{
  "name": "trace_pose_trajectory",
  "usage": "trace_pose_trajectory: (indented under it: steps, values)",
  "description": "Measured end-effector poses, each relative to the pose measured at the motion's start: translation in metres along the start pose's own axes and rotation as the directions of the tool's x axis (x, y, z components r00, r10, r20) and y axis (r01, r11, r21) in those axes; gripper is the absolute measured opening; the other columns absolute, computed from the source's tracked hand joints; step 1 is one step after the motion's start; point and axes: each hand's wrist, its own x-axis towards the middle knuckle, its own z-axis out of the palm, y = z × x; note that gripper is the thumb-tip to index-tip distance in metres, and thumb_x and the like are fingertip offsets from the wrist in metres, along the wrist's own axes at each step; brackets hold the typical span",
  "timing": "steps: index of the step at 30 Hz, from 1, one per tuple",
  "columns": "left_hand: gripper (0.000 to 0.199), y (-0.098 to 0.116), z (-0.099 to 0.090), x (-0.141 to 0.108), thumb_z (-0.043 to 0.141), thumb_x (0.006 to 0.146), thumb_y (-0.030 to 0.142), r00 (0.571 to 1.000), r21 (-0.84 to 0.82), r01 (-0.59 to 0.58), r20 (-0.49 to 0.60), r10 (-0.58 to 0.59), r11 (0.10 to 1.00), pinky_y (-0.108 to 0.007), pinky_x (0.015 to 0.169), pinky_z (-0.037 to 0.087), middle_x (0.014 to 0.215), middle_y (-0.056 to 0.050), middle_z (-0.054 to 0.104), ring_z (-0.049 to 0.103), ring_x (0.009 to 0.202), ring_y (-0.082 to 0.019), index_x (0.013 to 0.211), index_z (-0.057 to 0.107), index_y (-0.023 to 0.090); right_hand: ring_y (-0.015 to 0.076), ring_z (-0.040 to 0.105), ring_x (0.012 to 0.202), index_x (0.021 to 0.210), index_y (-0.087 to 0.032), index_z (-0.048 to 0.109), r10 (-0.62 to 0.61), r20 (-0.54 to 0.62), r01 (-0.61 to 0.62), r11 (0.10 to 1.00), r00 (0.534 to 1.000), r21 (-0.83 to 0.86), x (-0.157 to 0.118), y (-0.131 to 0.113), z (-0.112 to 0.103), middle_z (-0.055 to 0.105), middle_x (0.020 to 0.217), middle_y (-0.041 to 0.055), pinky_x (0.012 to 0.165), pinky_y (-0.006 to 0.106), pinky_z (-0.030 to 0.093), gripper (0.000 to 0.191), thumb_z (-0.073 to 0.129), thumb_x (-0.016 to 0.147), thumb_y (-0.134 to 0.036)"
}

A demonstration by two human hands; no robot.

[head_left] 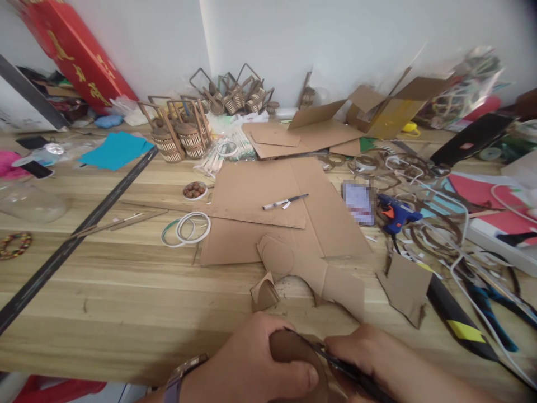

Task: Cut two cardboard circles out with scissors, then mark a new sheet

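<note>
One rounded cardboard piece [296, 351] is sitting at bottom centre: your left hand [255, 358] is pinching it, your right hand [371, 352] is gripping black scissors [346, 368] at its edge. Trimming is looking partway done, the edge seemingly unfinished; a cut scrap [400, 285] is lying lower right, a circle-marked offcut [276, 256], mid-frame, is showing its outline uncut

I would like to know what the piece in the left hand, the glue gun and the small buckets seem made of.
Piece in the left hand: probably cardboard, matt; plain brown, no shine.
Glue gun: likely plastic, seemingly smooth; evenly coloured blue body.
Small buckets: apparently wood or bamboo, finish unclear; narrow pale slats show.
</note>
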Motion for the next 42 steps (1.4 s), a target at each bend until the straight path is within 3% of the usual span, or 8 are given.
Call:
trace_pose_trajectory:
  steps: [11,15,20,24,27,33,39,42]
  values:
    - [0.019,0.001,0.001,0.002,0.074,0.070,0.024,0.999,-0.031,-0.035,0.011,0.036,0.999,-0.021,0.063,0.045,0.081,0.003,0.073,0.063,0.077,-0.017,0.088,0.076,0.018,0.0099,0.039,0.049,0.060,-0.020,0.052,-0.058,-0.079,0.053,0.997,0.995,-0.062,0.006,0.021,0.003,0.040,0.054,-0.0048,0.044,0.023,0.024,0.046,0.058,0.089,-0.055]
    - [0.026,-0.004,-0.001,0.008,0.074,0.076,0.034,0.977,-0.225,-0.093,-0.208,0.046,0.970,-0.025,0.075,0.050,0.091,-0.002,0.076,0.066,0.090,-0.022,0.096,0.077,0.018,0.0101,0.042,0.048,0.068,-0.019,0.054,-0.087,-0.147,0.090,0.996,0.985,0.016,0.007,0.028,-0.001,0.045,0.056,-0.0037,0.043,0.022,0.026,0.062,0.047,0.086,-0.078]
    - [0.042,-0.006,-0.006,0.021,0.051,0.097,0.040,0.935,-0.741,-0.270,-0.354,-0.016,0.614,-0.031,0.093,0.051,0.124,-0.006,0.071,0.064,0.116,-0.022,0.135,0.060,0.024,0.0055,0.025,0.035,0.084,-0.021,0.050,0.241,-0.273,-0.125,0.916,0.932,0.381,0.020,0.019,0.002,0.035,0.049,-0.0117,0.033,0.017,0.021,0.060,0.044,0.086,-0.081]
    - [0.045,-0.004,-0.006,0.028,0.040,0.105,0.032,0.946,-0.852,-0.290,-0.324,-0.003,0.436,-0.032,0.102,0.049,0.132,-0.007,0.068,0.064,0.120,-0.019,0.149,0.044,0.024,0.0061,0.033,0.034,0.073,-0.021,0.048,0.222,-0.411,-0.055,0.923,0.884,0.381,0.040,0.010,0.006,0.040,0.045,-0.0099,0.034,0.017,0.026,0.059,0.052,0.081,-0.080]
    - [0.045,-0.002,-0.005,0.030,0.035,0.106,0.031,0.942,-0.858,-0.312,-0.336,0.013,0.409,-0.032,0.105,0.047,0.134,-0.007,0.067,0.062,0.123,-0.018,0.151,0.040,0.024,0.0071,0.035,0.034,0.076,-0.020,0.053,0.224,-0.442,-0.046,0.924,0.868,0.379,0.052,0.005,0.012,0.041,0.044,-0.0102,0.034,0.018,0.027,0.052,0.058,0.080,-0.071]
    - [0.043,-0.006,-0.001,0.030,0.038,0.105,0.031,0.937,-0.835,-0.350,-0.301,0.180,0.425,-0.034,0.102,0.047,0.130,-0.006,0.068,0.058,0.125,-0.020,0.146,0.047,0.023,0.0064,0.036,0.034,0.070,-0.022,0.046,0.205,-0.426,0.007,0.895,0.881,0.445,0.064,0.003,0.020,0.043,0.044,-0.0102,0.035,0.017,0.030,0.040,0.063,0.080,-0.057]
    - [0.029,-0.015,-0.003,0.025,0.071,0.085,0.031,0.942,-0.655,-0.317,-0.303,0.147,0.686,-0.028,0.079,0.051,0.112,-0.010,0.074,0.066,0.102,-0.022,0.109,0.070,0.015,0.0063,0.034,0.032,0.068,-0.022,0.046,0.207,-0.535,0.086,0.878,0.819,0.471,0.065,0.002,0.011,0.041,0.041,-0.0108,0.033,0.018,0.026,0.038,0.064,0.078,-0.054]
    - [0.036,-0.016,-0.006,0.024,0.077,0.078,0.036,0.935,-0.524,-0.323,-0.307,0.179,0.789,-0.026,0.069,0.050,0.104,-0.011,0.075,0.067,0.090,-0.021,0.106,0.069,0.013,0.0071,0.036,0.033,0.072,-0.022,0.048,0.180,-0.519,0.048,0.917,0.836,0.396,0.061,0.000,0.011,0.042,0.042,-0.0103,0.034,0.018,0.027,0.035,0.063,0.080,-0.053]
